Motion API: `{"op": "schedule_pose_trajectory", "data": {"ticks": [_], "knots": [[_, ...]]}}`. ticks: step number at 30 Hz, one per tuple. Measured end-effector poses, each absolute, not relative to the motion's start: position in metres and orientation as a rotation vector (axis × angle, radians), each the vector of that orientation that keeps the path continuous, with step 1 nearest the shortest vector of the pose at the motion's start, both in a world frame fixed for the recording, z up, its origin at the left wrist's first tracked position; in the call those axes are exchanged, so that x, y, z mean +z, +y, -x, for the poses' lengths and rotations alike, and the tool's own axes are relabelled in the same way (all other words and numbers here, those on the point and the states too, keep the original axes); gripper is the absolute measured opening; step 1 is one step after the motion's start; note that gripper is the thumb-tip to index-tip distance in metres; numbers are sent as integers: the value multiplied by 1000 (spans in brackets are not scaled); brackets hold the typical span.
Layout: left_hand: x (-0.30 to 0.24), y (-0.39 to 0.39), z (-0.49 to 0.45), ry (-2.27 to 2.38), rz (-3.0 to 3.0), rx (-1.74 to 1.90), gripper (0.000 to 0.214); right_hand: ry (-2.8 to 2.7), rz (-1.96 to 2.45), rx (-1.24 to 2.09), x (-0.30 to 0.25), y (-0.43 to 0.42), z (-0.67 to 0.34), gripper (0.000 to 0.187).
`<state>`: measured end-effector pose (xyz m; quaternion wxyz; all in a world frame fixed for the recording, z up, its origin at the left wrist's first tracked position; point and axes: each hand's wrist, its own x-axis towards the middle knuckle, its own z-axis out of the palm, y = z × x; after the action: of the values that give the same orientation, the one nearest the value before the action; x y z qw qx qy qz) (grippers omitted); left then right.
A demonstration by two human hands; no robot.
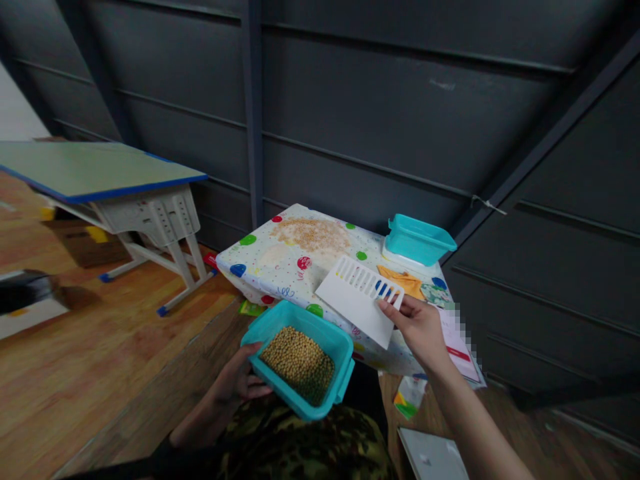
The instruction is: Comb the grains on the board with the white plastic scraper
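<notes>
My left hand grips the left side of a turquoise plastic tub in front of my body, off the table's near edge. Soybeans, or similar round tan beans, lie in it. Between the thumb and fingers of my right hand is a white slotted plastic board, tilted above the table, with a row of long slots along its far edge. Fine tan grains are spread over the back of the patterned tablecloth.
A second turquoise tub stands at the table's back right, near an orange cloth. Papers lie at the right edge. A green-topped desk is to the left; a dark panelled wall rises behind.
</notes>
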<state>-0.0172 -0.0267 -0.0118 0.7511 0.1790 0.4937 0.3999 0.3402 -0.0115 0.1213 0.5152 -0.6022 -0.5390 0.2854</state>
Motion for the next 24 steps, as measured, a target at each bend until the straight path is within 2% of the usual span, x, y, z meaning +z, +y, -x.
{"op": "schedule_pose_trajectory", "data": {"ticks": [5,12,16,20,24], "knots": [[-8,-27,16,1107,-405,861,70,-1322,1444,721,123,-12,-337,65],[-6,-31,16,1089,-431,904,54,-1316,1418,784,130,-17,-324,68],[-2,-26,14,1097,-406,873,53,-1276,1429,740,135,-19,-331,65],[7,-21,9,1191,-353,818,56,-1232,1459,637,142,-19,-346,63],[1,-21,11,1168,-365,832,68,-1276,1462,665,140,-24,-345,59]]}}
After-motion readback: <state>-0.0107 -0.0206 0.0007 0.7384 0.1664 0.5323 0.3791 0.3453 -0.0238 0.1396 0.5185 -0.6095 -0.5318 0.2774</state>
